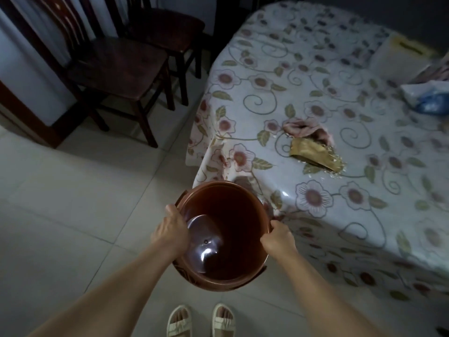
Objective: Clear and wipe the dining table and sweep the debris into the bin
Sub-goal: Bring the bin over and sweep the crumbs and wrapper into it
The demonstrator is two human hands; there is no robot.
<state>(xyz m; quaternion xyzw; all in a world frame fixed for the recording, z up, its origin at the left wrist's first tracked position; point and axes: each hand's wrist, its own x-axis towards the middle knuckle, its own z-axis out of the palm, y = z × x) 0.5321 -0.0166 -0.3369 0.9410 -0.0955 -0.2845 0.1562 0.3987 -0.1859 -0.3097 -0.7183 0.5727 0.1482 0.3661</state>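
Note:
I hold a round brown bin [240, 242] beside the near corner of the dining table [352, 215], which wears a floral cloth. My left hand [171, 231] grips the bin's left rim and my right hand [278, 237] grips its right rim. A clear plastic lid or sheet lies inside the bin. On the table a pink cloth [307, 130] lies bunched against a golden-brown wrapper [313, 152], with pale crumbs [336, 164] scattered around its right end.
Two dark wooden chairs [114, 69] stand at the back left on the tiled floor [73, 203]. A white box [398, 54] and a white-and-blue bag [427, 98] sit at the table's far right. My sandalled feet [201, 321] are below the bin.

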